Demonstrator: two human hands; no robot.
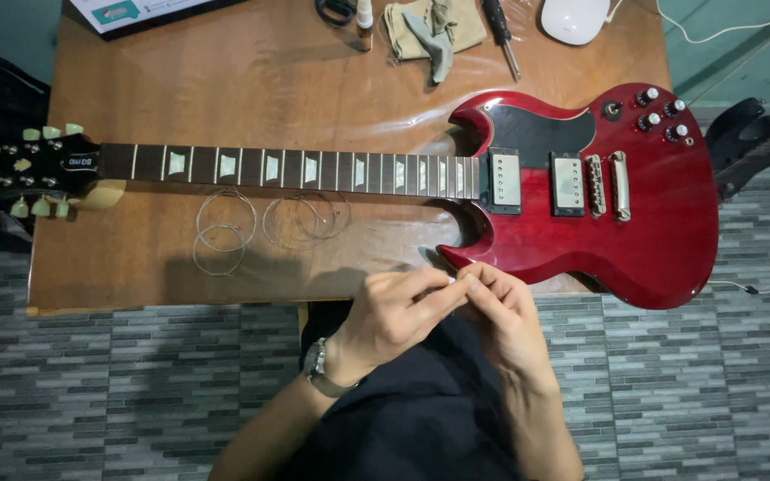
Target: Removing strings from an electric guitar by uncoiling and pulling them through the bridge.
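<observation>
A red electric guitar lies flat across a wooden table, neck to the left, with no strings over its fretboard. Coiled loose strings lie on the table just below the neck. My left hand, with a wristwatch, and my right hand meet fingertip to fingertip at the table's front edge, just below the guitar's lower horn. Together they pinch a small pale thing, too small to identify. My dark-clothed lap is beneath them.
Along the table's far edge lie a beige cloth, a screwdriver, a small bottle, black handles and a white rounded device. A flat box sits at the far left. Grey tiled floor surrounds the table.
</observation>
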